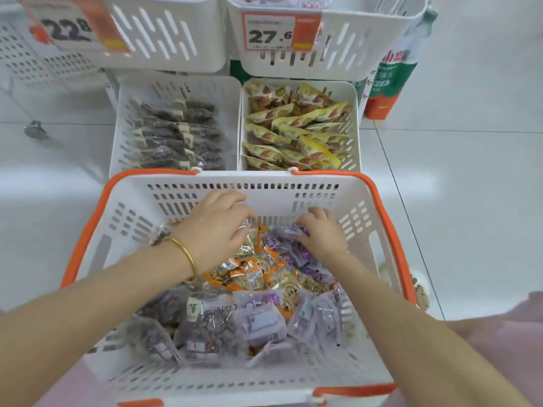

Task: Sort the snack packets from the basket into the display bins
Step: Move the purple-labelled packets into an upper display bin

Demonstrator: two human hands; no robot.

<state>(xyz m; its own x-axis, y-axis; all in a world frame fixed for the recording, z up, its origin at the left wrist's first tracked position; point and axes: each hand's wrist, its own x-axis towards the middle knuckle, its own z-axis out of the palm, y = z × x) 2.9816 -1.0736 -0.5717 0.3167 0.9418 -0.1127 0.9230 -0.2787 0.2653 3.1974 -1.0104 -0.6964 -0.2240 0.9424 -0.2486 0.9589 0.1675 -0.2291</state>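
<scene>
A white basket (141,207) with orange handles sits in front of me, holding several mixed snack packets: purple ones (264,318), orange ones (249,274) and dark clear ones (164,306). Both my hands reach into its far end. My left hand (216,227), with a gold bangle on the wrist, curls its fingers onto a clear packet (248,239). My right hand (321,230) curls its fingers on a purple packet (289,233). Beyond the basket stand two low display bins: the left bin (123,113) holds dark packets, the right bin (354,118) yellow packets.
Two upper white bins (176,30) (352,54) with price tags 22.8 and 27.6 hang over the low bins. A green and orange carton (388,83) stands to the right. White floor tiles (455,171) surround everything. Pink cloth (514,342) lies at the lower right.
</scene>
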